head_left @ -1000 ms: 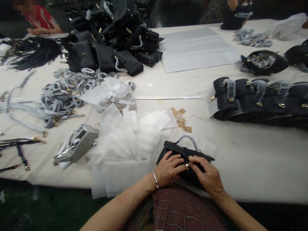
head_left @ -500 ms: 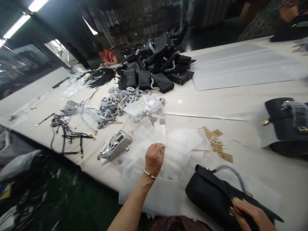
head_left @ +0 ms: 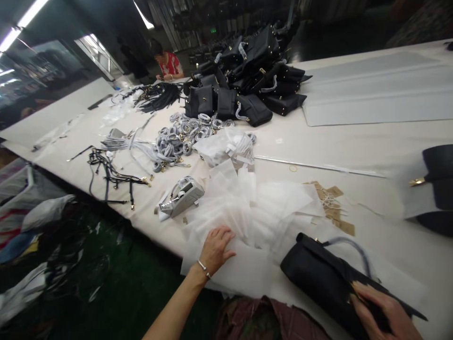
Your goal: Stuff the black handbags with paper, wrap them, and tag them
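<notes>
My left hand, with a bracelet at its wrist, lies with fingers apart on a spread of thin white paper sheets. At the lower right a black handbag with gold hardware and a wrapped grey handle lies tilted on more white sheet. The fingers of my right hand are closed at the bag's front, by its gold clasp; part of the grip is hidden. A grey tape dispenser stands beyond my left hand. Brown tags with white strings lie beyond the bag.
Black handbags are piled at the back. Wrapped strap coils, a plastic bag and black straps cover the table's left. Another handbag lies at the right edge. A person sits across the far end.
My left hand has gone from a closed pose above the sheets to a spread one lower and nearer me. My right hand remains at the handbag. The view has shifted slightly.
</notes>
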`<state>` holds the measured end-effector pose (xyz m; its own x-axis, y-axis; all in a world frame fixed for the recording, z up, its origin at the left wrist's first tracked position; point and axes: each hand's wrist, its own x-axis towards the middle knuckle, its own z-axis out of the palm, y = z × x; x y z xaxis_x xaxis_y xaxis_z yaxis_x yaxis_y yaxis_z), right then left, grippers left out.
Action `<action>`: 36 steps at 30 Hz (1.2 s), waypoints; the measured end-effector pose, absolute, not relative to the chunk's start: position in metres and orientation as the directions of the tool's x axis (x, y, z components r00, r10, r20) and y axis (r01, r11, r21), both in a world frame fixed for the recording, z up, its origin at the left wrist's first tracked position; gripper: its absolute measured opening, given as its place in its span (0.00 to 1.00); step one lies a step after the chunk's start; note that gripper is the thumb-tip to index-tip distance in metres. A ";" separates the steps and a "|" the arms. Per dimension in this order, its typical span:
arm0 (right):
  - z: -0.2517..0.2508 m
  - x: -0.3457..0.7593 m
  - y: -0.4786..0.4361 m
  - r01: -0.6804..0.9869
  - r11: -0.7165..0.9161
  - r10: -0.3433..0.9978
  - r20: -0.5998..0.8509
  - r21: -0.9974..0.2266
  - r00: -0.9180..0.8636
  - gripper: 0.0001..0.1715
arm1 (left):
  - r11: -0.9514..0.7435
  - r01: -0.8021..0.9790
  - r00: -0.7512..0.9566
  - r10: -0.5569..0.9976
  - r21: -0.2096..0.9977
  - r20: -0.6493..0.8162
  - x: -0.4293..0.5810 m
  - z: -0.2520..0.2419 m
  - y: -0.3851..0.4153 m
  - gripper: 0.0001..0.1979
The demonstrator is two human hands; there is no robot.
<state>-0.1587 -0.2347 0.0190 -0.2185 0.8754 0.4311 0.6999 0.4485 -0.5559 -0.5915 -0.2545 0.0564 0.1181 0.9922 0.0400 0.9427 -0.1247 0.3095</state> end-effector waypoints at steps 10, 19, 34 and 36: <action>0.031 -0.168 -0.236 0.715 0.344 0.918 0.377 -0.609 -0.120 0.14 | -0.153 0.967 0.159 0.987 0.202 -0.016 -0.592 0.034 -0.259 0.19; 0.053 -0.171 -0.218 0.411 -0.206 0.958 -0.097 -0.888 0.271 0.23 | -0.172 0.973 0.168 0.985 0.156 0.039 -0.587 0.033 -0.256 0.11; 0.063 -0.165 -0.190 0.229 -0.310 0.936 -0.254 -0.923 0.244 0.26 | -0.156 0.576 0.455 0.877 0.803 -0.156 -0.523 0.181 -0.179 0.10; 0.066 -0.163 -0.189 0.218 -0.337 0.932 -0.291 -0.916 0.217 0.26 | -0.224 0.531 0.598 0.782 0.817 -0.175 -0.481 0.177 -0.163 0.08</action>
